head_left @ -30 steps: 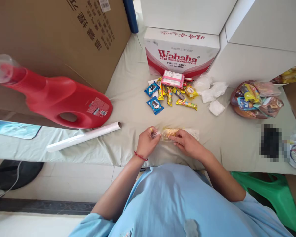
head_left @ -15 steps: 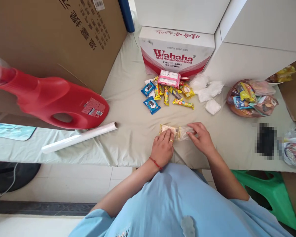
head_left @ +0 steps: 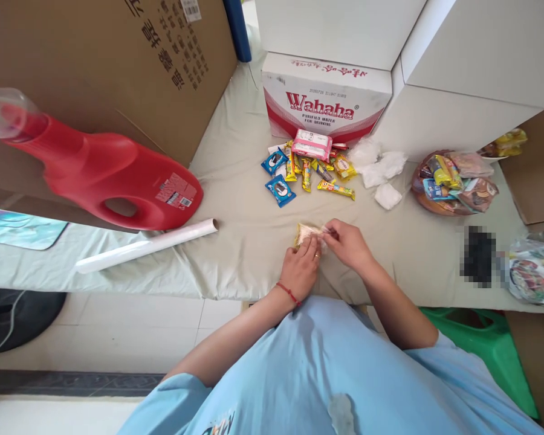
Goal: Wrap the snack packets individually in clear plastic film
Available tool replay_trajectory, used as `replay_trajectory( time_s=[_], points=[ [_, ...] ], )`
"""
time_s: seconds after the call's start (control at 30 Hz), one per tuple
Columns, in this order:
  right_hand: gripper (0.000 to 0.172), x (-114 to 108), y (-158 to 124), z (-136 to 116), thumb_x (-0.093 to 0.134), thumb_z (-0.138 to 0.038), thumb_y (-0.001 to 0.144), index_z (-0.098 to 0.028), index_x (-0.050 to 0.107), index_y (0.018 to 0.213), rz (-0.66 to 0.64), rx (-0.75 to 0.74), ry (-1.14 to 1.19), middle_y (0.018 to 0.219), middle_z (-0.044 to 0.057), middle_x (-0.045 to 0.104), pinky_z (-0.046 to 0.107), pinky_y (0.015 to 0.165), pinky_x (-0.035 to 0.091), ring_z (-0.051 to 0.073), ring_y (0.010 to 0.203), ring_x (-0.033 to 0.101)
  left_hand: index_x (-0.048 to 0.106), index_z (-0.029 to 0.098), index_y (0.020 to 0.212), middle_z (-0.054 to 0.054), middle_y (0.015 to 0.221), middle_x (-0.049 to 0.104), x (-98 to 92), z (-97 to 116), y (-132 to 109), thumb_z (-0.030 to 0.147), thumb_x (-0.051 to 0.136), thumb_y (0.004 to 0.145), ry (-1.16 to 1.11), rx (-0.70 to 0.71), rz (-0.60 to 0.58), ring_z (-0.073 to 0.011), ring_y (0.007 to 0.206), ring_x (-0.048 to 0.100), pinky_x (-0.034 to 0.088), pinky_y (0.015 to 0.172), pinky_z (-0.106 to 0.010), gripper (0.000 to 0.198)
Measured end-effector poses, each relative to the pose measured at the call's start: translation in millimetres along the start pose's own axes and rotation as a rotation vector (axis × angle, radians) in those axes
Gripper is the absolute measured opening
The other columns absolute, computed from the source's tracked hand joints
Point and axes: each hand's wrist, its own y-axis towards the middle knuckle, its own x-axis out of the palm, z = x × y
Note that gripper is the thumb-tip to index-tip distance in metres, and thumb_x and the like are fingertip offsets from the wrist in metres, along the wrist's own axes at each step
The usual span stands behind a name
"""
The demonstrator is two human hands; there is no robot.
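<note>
A small snack packet (head_left: 303, 232) with pale contents and yellowish edges lies on the cloth in front of me. My left hand (head_left: 299, 266) rests over it, fingers together and holding it against the table. Clear plastic film (head_left: 323, 246) shows at the packet's right side. My right hand (head_left: 350, 243) pinches this film, its thumb and fingertips close to the left fingertips. The hands partly cover the packet and the film.
Wrapped snacks (head_left: 306, 172) are heaped before a Wahaba-style water carton (head_left: 326, 106), with crumpled clear film (head_left: 383, 169) beside them. A filled basket (head_left: 451, 208) stands right. A film roll (head_left: 149, 244) and red jug (head_left: 131, 175) lie left, near a large cardboard box (head_left: 163, 115).
My right hand has moved left, carrying the film's loose end toward the packet. The film that stretched out to the right is now gathered by the fingers. My left hand stays on the packet.
</note>
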Motion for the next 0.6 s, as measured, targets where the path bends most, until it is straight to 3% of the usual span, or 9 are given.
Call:
replay_trajectory(
  time_s=[0.13,0.27,0.37,0.47,0.6],
  points=[
    [0.016,29.0,21.0,-34.6,0.05,-0.02,0.103,-0.019,0.065,0.101,-0.071,-0.059,-0.352,0.105,0.01,0.07,0.032,0.079,0.047,0.022,0.091,0.064,0.056,0.007,0.148,-0.025,0.159,0.051,3.7,-5.0,-6.8,0.014,0.044,0.099,-0.105,0.018,0.084,-0.0341,0.156,0.04,0.047,0.113,-0.051,0.051],
    [0.022,46.7,9.6,-37.3,0.048,-0.031,0.108,-0.017,0.064,0.112,-0.05,-0.154,-0.482,0.114,0.014,0.065,0.036,0.087,0.047,0.027,0.103,0.061,0.059,0.011,0.145,-0.023,0.156,0.055,5.2,-24.4,-36.5,0.023,0.055,0.095,-0.255,0.046,0.13,-0.0341,0.151,0.046,0.037,0.125,-0.059,0.051],
    [0.038,54.0,-6.8,-31.5,0.059,-0.049,0.103,-0.015,0.062,0.118,0.019,-0.216,-0.536,0.116,0.017,0.062,0.041,0.091,0.047,0.032,0.109,0.056,0.071,0.017,0.128,-0.016,0.138,0.07,7.0,-42.8,-63.0,0.02,0.051,0.098,-0.331,0.017,0.158,-0.0314,0.14,0.057,0.043,0.12,-0.059,0.036],
    [0.048,61.3,-13.2,-29.4,0.066,-0.054,0.098,-0.013,0.06,0.123,0.055,-0.205,-0.58,0.116,0.018,0.062,0.043,0.09,0.048,0.033,0.106,0.055,0.075,0.019,0.11,-0.011,0.121,0.077,8.5,-55.1,-79.3,0.02,0.051,0.1,-0.415,-0.029,0.229,-0.029,0.131,0.062,0.054,0.111,-0.051,0.027],
    [0.033,63.4,-6.0,-29.0,0.069,-0.038,0.098,-0.016,0.062,0.121,0.087,-0.159,-0.574,0.115,0.017,0.063,0.04,0.088,0.048,0.032,0.106,0.055,0.075,0.02,0.107,-0.01,0.117,0.077,3.2,-54.4,-81.8,0.021,0.052,0.101,-0.519,-0.071,0.322,-0.027,0.126,0.065,0.057,0.107,-0.049,0.024]
  ],
)
